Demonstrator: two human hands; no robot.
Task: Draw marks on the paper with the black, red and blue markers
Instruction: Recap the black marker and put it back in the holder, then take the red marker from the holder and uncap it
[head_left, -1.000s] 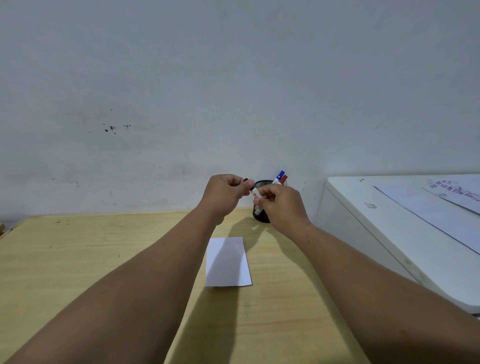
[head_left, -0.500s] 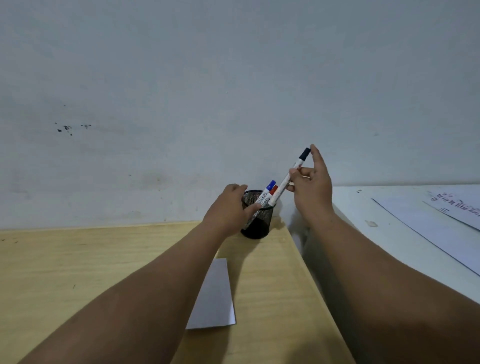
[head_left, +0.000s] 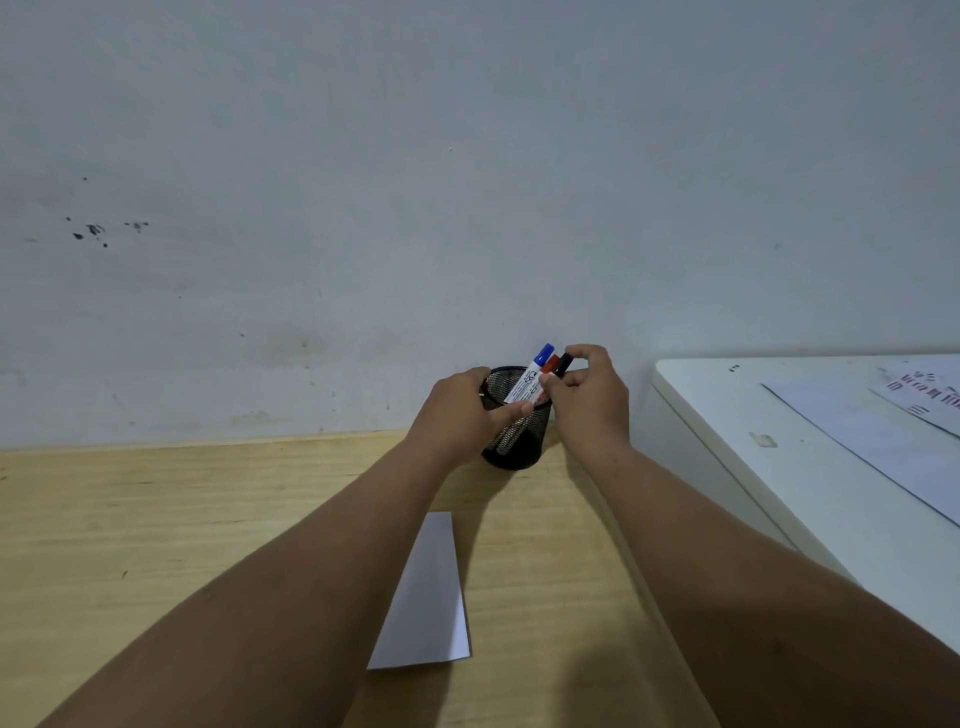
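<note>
Left hand (head_left: 462, 410) curls around the rim of the mesh cup (head_left: 514, 441), steadying it at the back of the desk (head_left: 156, 519). Right hand (head_left: 587, 395) pinches the black marker (head_left: 562, 364) by its cap end, fingers closed on it, the barrel standing in the cup beside the red marker (head_left: 550, 364) and blue marker (head_left: 535, 371). The paper (head_left: 431, 597) lies near the cup, partly under the left forearm; no marks are discernible. Judged step: exchanging markers at the cup. Next calls for lifting one clear and uncapping it.

Wooden table (head_left: 156, 545) with paper (head_left: 431, 597), mesh cup (head_left: 519, 441).
</note>
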